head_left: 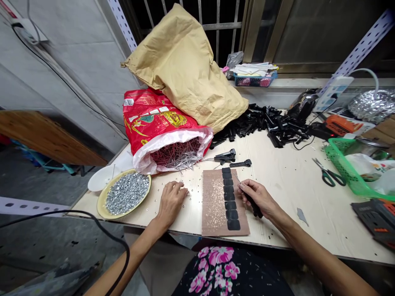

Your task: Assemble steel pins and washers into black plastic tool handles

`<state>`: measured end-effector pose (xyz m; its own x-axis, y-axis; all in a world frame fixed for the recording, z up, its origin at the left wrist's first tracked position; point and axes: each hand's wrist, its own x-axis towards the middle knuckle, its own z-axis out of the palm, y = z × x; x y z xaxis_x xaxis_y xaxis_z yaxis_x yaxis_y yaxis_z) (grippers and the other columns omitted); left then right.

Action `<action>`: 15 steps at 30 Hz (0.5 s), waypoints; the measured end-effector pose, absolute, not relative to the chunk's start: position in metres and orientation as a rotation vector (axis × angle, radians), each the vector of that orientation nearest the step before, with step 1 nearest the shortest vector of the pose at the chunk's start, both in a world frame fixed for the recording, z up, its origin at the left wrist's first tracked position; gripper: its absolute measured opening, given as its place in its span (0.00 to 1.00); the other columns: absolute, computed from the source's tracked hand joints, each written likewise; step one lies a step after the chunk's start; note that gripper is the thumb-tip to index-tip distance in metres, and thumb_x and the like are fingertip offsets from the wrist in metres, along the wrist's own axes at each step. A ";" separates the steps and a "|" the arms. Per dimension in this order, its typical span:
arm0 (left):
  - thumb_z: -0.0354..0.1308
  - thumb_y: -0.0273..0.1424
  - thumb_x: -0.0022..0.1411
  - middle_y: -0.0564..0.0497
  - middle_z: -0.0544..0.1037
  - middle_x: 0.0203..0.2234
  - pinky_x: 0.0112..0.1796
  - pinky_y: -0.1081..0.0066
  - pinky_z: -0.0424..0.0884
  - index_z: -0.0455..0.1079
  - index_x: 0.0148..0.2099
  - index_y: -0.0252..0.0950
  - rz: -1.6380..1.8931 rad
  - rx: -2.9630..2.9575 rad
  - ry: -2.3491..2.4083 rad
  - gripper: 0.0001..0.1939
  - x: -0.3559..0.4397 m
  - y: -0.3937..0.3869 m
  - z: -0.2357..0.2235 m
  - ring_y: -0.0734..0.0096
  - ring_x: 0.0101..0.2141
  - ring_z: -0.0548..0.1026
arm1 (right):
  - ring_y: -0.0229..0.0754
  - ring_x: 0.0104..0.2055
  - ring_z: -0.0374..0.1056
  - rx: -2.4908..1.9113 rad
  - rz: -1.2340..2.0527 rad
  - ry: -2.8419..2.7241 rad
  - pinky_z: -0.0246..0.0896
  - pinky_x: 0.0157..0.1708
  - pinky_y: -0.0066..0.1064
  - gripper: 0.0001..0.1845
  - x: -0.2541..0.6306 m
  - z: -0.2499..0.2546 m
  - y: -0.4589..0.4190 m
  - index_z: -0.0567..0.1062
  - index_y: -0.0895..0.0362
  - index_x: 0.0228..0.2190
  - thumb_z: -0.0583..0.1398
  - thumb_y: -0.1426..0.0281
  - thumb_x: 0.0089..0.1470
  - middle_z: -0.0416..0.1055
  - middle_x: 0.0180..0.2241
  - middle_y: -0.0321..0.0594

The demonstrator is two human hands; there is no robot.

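Loose metal pieces (127, 193), bagged thin rods (177, 153) and heaped black parts (271, 123) on a table (286, 176) suggest a workshop.

Now the black piece (256, 208) is slanting beside the brown board (207, 183), its metal shaft (237, 177) pointing forward-left! Black pads (230, 196) are lining the flat board.

Bright light covers the tabletop (277, 172), the window (308, 37) is dark, and edges look stretched.

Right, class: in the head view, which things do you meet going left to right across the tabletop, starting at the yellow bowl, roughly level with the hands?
Yellow bowl, left hand, brown board, right hand, grey scrap, scissors, black-and-orange device.
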<state>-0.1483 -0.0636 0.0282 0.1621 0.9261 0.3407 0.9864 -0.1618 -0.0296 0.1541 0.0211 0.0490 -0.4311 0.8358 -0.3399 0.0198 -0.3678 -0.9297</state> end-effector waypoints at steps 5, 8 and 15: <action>0.49 0.34 0.64 0.41 0.72 0.37 0.40 0.59 0.63 0.72 0.30 0.36 -0.296 -2.147 -1.913 0.14 -0.144 -0.045 0.030 0.56 0.40 0.64 | 0.30 0.19 0.56 -1.197 1.723 -1.422 0.50 0.16 0.21 0.20 0.160 0.048 0.023 0.69 0.57 0.28 0.59 0.52 0.50 0.62 0.19 0.31; 0.46 0.31 0.65 0.41 0.71 0.39 0.38 0.60 0.63 0.73 0.37 0.36 -0.299 -2.127 -1.946 0.13 -0.139 -0.025 0.030 0.57 0.40 0.63 | 0.31 0.19 0.55 -1.219 1.681 -1.443 0.51 0.17 0.22 0.20 0.163 0.050 0.022 0.69 0.57 0.28 0.59 0.51 0.51 0.62 0.19 0.32; 0.43 0.32 0.66 0.44 0.70 0.35 0.36 0.61 0.60 0.71 0.43 0.39 -0.224 -2.169 -2.033 0.15 -0.128 0.031 0.018 0.57 0.37 0.62 | 0.32 0.19 0.55 -1.286 1.639 -1.416 0.51 0.17 0.23 0.22 0.172 0.045 0.022 0.70 0.57 0.29 0.59 0.50 0.49 0.63 0.20 0.33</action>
